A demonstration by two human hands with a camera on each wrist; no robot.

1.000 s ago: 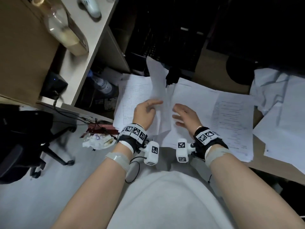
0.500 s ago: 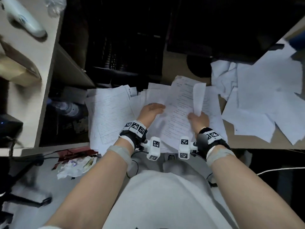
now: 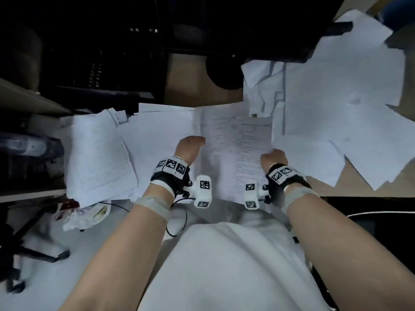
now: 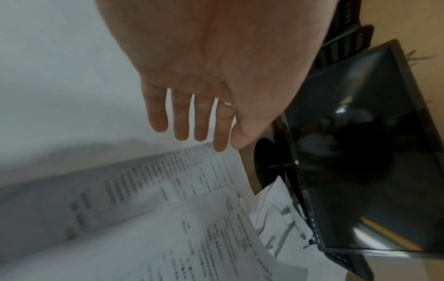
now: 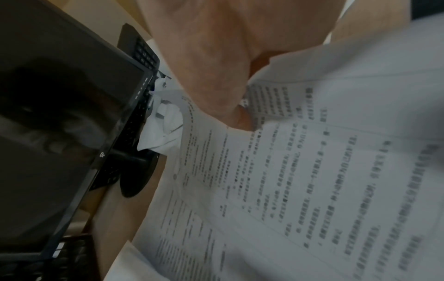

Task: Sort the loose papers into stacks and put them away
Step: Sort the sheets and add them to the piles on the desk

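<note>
2 hands are steadying a thin sheaf of white printed paper sheets (image 3: 233,149) above the desk edge.

Going left to right: a loose white paper stack (image 3: 98,153) is lying at the wooden desk's (image 3: 179,86) left edge; the left hand (image 3: 189,149) is meeting the sheaf's left margin with straight, relaxed fingers (image 4: 221,129), only the tips touching the paper edge; the right hand (image 3: 272,159) is pinching the right margin between thumb and curled fingers; more scattered white sheets (image 3: 336,97) are lying at the right. The sheaf is showing rows of small dark print and is looking light, floppy and easily creased, so holding both side margins and squaring the sheets seems wisest, since they could slide apart.
</note>
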